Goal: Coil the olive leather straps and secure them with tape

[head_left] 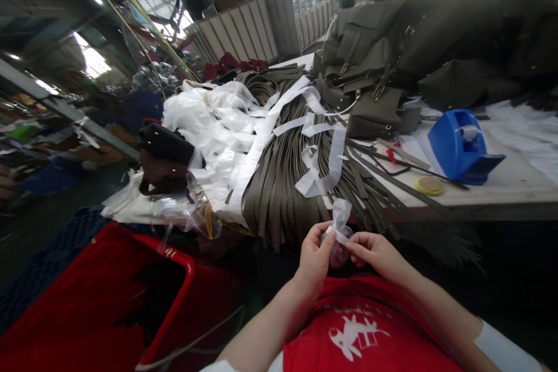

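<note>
Close to my body, just off the table's front edge, my left hand [317, 251] is closed around a translucent round roll [337, 253] that looks like clear tape. My right hand [372, 251] pinches one end of a whitish strip [337, 236] that crosses the roll. A crumpled white piece [341, 213] stands up from between the hands. Beyond them, a thick bundle of long olive-green straps [279, 192] hangs over the table edge. Loose white strips [335, 168] lie curled on top of the straps. Fingers partly hide the roll.
White sheets [213, 122] are heaped left of the straps. Olive bags [370, 81] are piled at the back right. A blue tape dispenser [460, 145] and a yellow tape roll [429, 186] sit on the table [518, 183]. A red bin [187, 285] stands at lower left.
</note>
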Available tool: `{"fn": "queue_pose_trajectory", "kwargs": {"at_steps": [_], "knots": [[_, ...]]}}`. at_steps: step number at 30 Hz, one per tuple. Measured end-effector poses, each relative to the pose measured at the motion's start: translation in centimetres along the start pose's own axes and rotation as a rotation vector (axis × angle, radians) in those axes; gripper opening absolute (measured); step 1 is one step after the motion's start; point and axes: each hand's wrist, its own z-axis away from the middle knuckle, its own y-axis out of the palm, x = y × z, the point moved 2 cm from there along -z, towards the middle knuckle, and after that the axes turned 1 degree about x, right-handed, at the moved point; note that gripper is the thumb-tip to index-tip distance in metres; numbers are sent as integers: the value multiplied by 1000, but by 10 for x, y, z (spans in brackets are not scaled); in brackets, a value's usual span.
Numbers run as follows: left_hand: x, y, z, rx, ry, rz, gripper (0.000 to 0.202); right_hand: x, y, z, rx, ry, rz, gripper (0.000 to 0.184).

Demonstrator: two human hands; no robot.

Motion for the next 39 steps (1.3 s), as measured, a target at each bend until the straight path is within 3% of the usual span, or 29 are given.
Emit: {"fn": "queue_pose_trajectory", "kwargs": {"at_steps": [11,14,17,21,25,33,35,39], "knots": [[-3,0,-1,33,-24,61,54,7,2,4,22,-20,2,47],[-6,3,4,78,100,-142,48,5,3,2,-11,-46,1,47],[-16,9,14,77,332,-448,34,4,4,2,-18,-79,-4,46],[-32,17,27,114,596,-635,37,6,6,7,-56,-157,-13,41],[-35,19,32,132,651,-658,42,5,4,11,-112,-186,7,37],[-19,19,40,211,771,-719,48,0,-9,3,-128,-169,131,39],[-19,17,41,226,833,-788,46,3,-6,9,-102,-164,68,37],[-24,10,41,174,975,-947,42,11,3,31,37,-78,-269,26]]}}
